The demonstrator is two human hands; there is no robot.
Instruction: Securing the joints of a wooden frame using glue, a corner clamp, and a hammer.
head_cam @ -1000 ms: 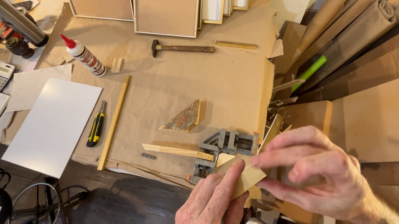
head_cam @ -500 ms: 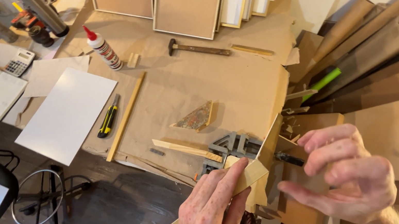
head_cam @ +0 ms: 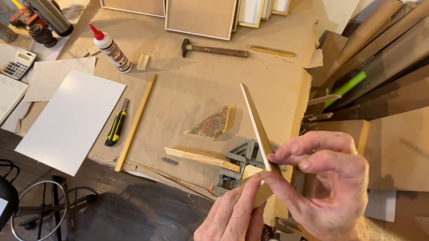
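here the right hand (head_cam: 327, 188) pinches a thin wood strip (head_cam: 255, 120) between thumb and forefinger near its lower end, the other fingers curled loosely above; the strip stands nearly upright, tilted a little left, its tip over the brown paper (head_cam: 188, 90) on the bench; the left hand (head_cam: 230, 233) lies low in the frame with fingers pressed together and stretched flat along a second, wider strip (head_cam: 261, 192) that runs from the lower left up to the pinch point; the two strips meet just under the right thumb; just beyond the hands a metal corner clamp (head_cam: 240, 164) grips a moulding piece (head_cam: 197, 158); a triangular offcut (head_cam: 210, 124) lies near; further left sit a long stick (head_cam: 135, 123), a yellow knife (head_cam: 117, 123), a white board (head_cam: 72, 121); a glue bottle (head_cam: 110, 48) and a hammer (head_cam: 213, 49) rest toward the far edge, with frames (head_cam: 203, 2) leaning behind them; a calculator (head_cam: 18, 63) is at the far left.
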